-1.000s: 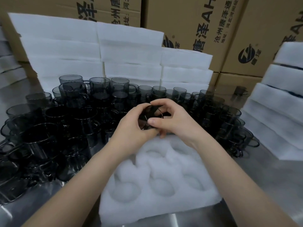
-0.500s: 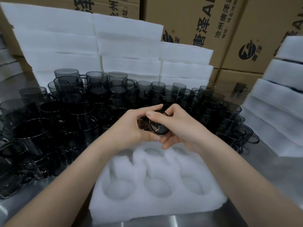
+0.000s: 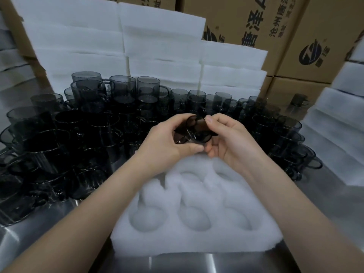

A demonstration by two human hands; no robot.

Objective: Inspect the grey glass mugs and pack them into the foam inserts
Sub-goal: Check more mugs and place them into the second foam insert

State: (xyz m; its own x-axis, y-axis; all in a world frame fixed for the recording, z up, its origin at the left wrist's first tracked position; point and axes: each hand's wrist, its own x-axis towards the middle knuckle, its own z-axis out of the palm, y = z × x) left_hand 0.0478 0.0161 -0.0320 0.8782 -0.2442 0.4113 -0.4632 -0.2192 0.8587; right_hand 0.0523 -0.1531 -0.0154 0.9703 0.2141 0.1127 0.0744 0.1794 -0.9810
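Grey mug (image 3: 194,131), tilted on its side, cradled between left hand (image 3: 169,143) and right hand (image 3: 231,143), fingers of both curled round it, probably for turning and checking. Just above far edge of foam insert (image 3: 197,240), hollows unfilled, at front edge of counter (image 3: 197,264).

Dim, cool light; soft glare on the steel table (image 3: 197,263); wide-angle bending, blur at edges.

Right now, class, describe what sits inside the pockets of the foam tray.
The foam tray has three empty near pockets. The left hand and right hand, holding a mug, cover part of the far row, so that cannot be checked fully.
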